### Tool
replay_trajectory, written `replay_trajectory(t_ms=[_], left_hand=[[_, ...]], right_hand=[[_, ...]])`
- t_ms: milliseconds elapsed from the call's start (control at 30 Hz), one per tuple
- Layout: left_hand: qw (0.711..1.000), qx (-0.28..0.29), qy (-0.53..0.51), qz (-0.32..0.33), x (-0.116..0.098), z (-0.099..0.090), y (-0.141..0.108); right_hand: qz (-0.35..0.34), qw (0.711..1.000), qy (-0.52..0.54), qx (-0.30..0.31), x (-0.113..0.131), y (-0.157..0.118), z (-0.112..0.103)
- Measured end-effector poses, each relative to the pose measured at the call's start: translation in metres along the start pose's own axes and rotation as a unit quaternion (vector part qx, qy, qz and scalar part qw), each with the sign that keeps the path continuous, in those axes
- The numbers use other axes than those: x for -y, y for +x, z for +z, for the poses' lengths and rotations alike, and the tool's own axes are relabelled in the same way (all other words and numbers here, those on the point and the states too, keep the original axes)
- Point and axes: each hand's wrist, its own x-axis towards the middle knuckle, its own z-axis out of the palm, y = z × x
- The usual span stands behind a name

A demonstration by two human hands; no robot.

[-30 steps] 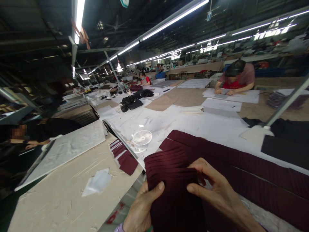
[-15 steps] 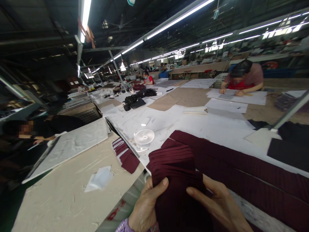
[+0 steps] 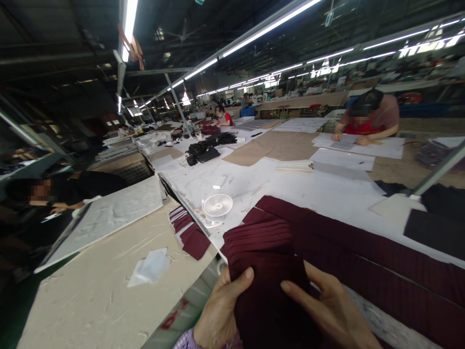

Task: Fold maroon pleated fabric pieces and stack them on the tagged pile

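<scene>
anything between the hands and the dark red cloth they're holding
Nothing visible: the left hand and right hand both touch the dark red cloth directly. The white fan stands beyond it, not between.

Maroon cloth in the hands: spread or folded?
Not spread flat: ridges cross the held maroon cloth, between left hand and right hand. Folds or stacked layers: cannot tell.

The left hand grips one edge of a maroon stack and the right hand the other. Beyond it, long maroon strips and a fan rest on a white surface; leftward, small maroon pieces and paper lie on a beige surface. Farther off, a co-worker bends over white sheets.
</scene>
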Motion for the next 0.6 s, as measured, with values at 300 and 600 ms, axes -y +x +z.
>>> replay_trajectory(t_ms=[300,600], left_hand=[[0.999,0.009,0.040,-0.018,0.000,-0.007,-0.001],[0.999,-0.021,0.039,-0.005,-0.002,-0.010,0.005]], right_hand=[[-0.199,0.972,-0.091,-0.084,0.015,0.016,-0.022],[-0.011,0.994,0.081,0.067,0.016,0.012,-0.018]])
